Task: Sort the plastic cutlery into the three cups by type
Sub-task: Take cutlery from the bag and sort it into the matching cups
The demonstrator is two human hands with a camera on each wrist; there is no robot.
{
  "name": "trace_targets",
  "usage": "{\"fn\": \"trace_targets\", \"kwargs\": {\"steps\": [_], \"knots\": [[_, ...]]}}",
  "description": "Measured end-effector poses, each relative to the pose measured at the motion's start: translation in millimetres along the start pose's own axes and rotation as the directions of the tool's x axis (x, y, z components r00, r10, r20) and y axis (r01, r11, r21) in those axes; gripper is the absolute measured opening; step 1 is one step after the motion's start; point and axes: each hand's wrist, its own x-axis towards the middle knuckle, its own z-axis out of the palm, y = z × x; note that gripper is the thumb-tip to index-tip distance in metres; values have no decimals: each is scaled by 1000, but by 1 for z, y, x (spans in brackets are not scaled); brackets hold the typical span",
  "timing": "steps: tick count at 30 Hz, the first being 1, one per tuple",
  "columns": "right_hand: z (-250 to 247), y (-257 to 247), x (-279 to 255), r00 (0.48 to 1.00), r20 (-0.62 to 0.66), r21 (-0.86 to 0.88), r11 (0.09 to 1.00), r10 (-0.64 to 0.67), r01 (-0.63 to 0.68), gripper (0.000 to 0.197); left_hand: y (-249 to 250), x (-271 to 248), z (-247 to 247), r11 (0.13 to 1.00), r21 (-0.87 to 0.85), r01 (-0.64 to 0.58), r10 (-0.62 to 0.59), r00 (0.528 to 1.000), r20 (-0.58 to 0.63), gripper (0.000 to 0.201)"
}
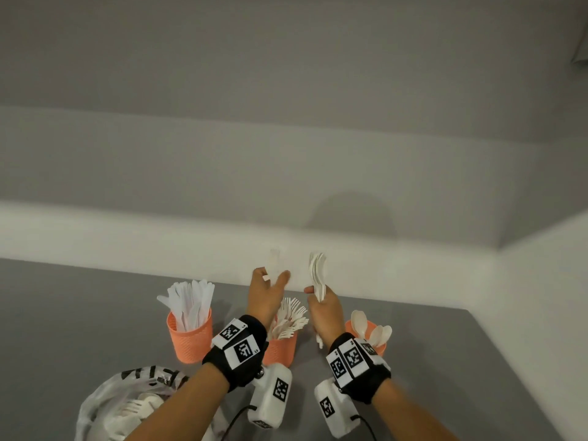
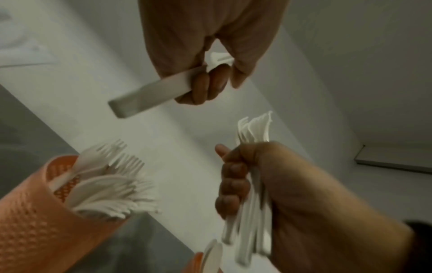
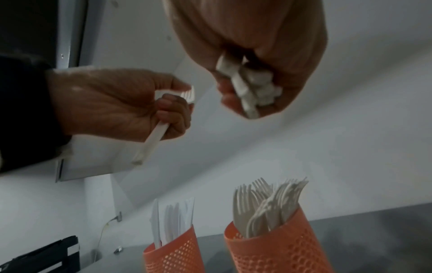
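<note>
Three orange cups [image 1: 190,340] stand low in the frame, holding knives, forks, spoons; plastic bag [image 1: 127,405] lower left holds unsorted stock; right hand [image 1: 323,308] clamps a bundle [image 1: 318,273] as supply; left hand [image 1: 265,292] pinches one fork [image 3: 149,140], likely for the middle cup.

Forks [image 1: 291,318] upright, mid cup [image 1: 280,348].

Dim, soft light; blurred wrist views
</note>
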Motion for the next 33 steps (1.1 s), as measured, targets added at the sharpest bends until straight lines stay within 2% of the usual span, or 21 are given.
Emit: {"fn": "trace_targets", "kwargs": {"steps": [2,4,6,8,12,14,19,22,26,29,33], "knots": [[-4,0,2,997,-43,-87,994,-67,63,14,-2,-11,11,1000,13,17,-18,995,97,30],[-7,1,1,993,-38,-175,979,-114,105,16,0,-22,22,999,-28,32,-26,982,185,24],[-10,4,-3,989,-17,-218,966,-146,138,22,1,-29,31,998,-49,37,-26,977,210,16],[-13,10,-5,986,13,-225,960,-165,164,25,-2,-29,36,998,-35,51,-44,981,188,23],[-25,19,-1,987,99,-120,983,-125,137,29,-12,-26,44,996,64,67,-78,979,186,25],[-31,20,-1,982,166,-70,992,-92,105,34,-16,-25,46,992,99,75,-89,985,146,25],[-40,21,-2,955,285,40,996,-82,74,33,-15,-25,46,989,44,141,-145,985,97,17],[-40,25,-7,958,279,71,996,-68,50,38,-15,-27,50,988,50,145,-150,983,102,16],[-41,25,-5,965,247,70,995,-86,71,39,-15,-26,57,993,98,73,-83,991,104,38],[-41,30,-4,971,235,123,992,-50,21,38,-19,-25,55,985,145,93,-108,989,99,33],[-46,30,-7,964,261,245,969,-42,-24,35,-15,-22,56,980,113,166,-180,976,126,24]]}}
